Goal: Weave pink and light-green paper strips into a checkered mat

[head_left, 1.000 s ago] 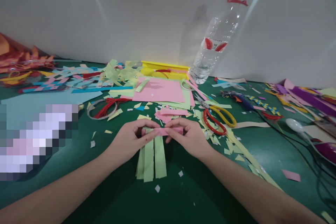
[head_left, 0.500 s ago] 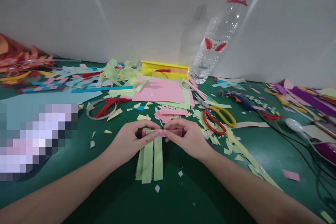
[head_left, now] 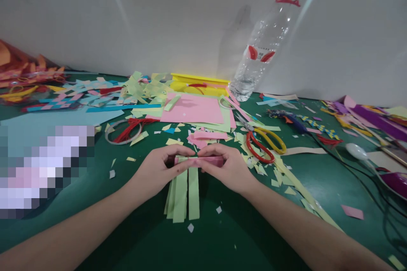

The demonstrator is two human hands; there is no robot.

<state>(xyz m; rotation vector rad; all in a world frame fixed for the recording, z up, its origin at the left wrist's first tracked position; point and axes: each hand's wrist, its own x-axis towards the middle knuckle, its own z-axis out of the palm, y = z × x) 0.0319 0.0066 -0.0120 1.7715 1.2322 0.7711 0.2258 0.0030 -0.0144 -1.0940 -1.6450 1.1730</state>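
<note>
Between its thumb and fingers, my left hand (head_left: 162,165) pinches the left part of a pink paper strip (head_left: 216,161). My right hand (head_left: 226,166) pinches the same strip from the right, with the two thumbs almost touching at its middle. Several pale green paper strips (head_left: 180,197) hang down from the pink strip, toward me, over the green table. My fingers hide part of where green and pink meet. Just beyond my fingertips lie folded pink paper pieces (head_left: 210,135) among small scraps.
Red-and-yellow scissors (head_left: 260,147) lie right of my hands, near a leaning plastic bottle (head_left: 260,51). Pink sheets (head_left: 192,109) lie behind, a clear ring (head_left: 111,132) with red thread to the left. A hot glue gun (head_left: 292,122) with a black cable lies right.
The pink strip and hanging green strips have shifted slightly to the right between my fingers. Both hands have stayed nearly in place and still pinch the strip.
</note>
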